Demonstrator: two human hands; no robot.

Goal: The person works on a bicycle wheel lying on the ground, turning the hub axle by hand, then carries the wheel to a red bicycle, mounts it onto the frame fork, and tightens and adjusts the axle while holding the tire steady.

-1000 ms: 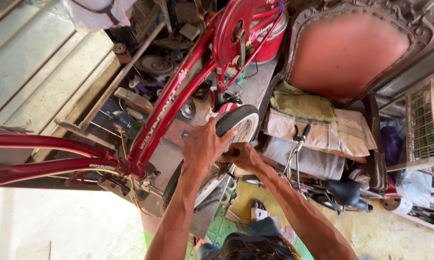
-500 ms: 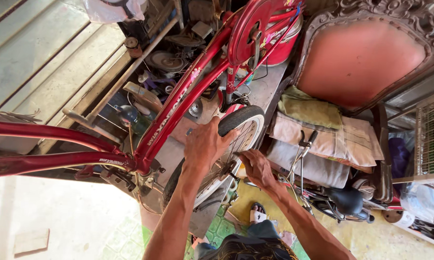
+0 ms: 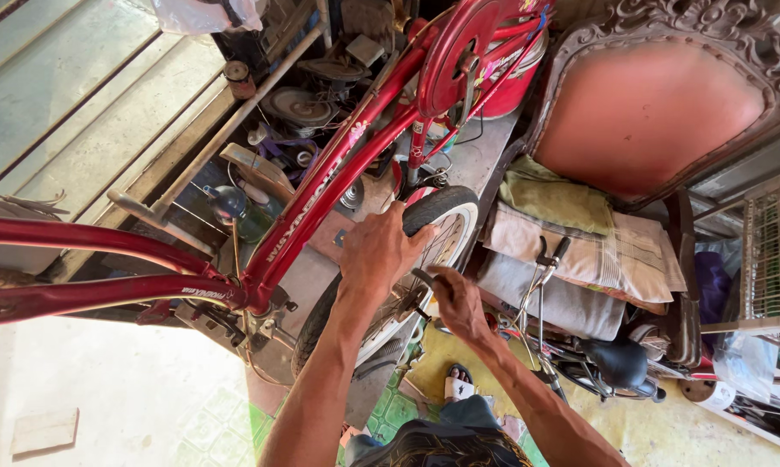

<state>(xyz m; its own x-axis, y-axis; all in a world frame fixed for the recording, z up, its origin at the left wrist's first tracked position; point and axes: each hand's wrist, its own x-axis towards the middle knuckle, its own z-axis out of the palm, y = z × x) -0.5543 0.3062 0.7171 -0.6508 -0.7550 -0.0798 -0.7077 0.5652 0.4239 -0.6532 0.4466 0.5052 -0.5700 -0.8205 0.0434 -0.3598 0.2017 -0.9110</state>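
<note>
A red bicycle frame (image 3: 320, 186) stands upside down in front of me, with its small wheel (image 3: 442, 220), black tyre over a white rim, near the middle of the view. My left hand (image 3: 377, 251) lies over the tyre and grips it. My right hand (image 3: 459, 303) is closed around a dark tool handle (image 3: 424, 278) held against the wheel near the hub and spokes. The tool's working end is hidden behind the hand.
An ornate wooden chair with a pink seat (image 3: 658, 108) leans at the right, folded cloths (image 3: 571, 233) below it. A second small bicycle with a black saddle (image 3: 619, 363) lies at lower right. Cluttered parts and a bottle (image 3: 238, 78) sit behind the frame. A wire cage (image 3: 775, 259) stands far right.
The view has shifted slightly. My right hand has slid lower and to the right along the wheel with the tool, while my left hand stays on the tyre.
</note>
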